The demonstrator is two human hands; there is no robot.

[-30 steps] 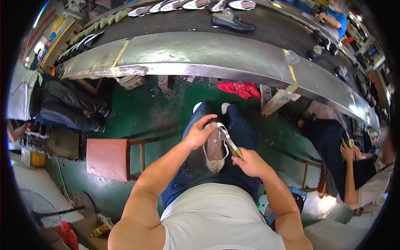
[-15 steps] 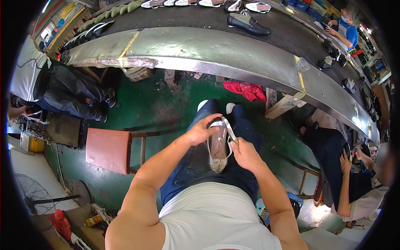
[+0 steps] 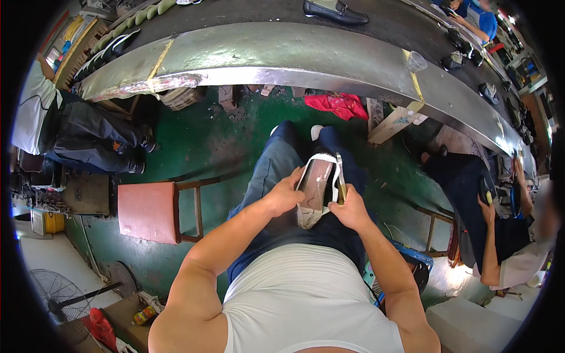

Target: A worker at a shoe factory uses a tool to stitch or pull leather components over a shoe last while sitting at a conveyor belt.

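Note:
An unfinished shoe (image 3: 316, 181) lies bottom up over my lap, its brown insole showing inside a pale, loose upper edge. My left hand (image 3: 285, 193) is closed on the shoe's left side, fingers over the rim. On the other side, my right hand (image 3: 351, 209) is closed around a slim tool (image 3: 342, 190) that stands up beside the shoe's right edge. This tool looks metallic and yellowish; its exact kind is unclear. A white strip of the upper's edge rises along the right side, close to the tool.
Ahead runs a long metal-edged conveyor bench (image 3: 247, 50) with a dark shoe (image 3: 335, 13) on it. A pink-topped stool (image 3: 148, 213) and a standing fan (image 3: 59, 303) are at left. A seated co-worker (image 3: 521, 259) handles a shoe at right; another person (image 3: 44, 126) stands at left.
My left hand has slid from the shoe's far end down its left side. The right hand and tool have come slightly nearer me and right. The view has tilted, so the bench sits higher.

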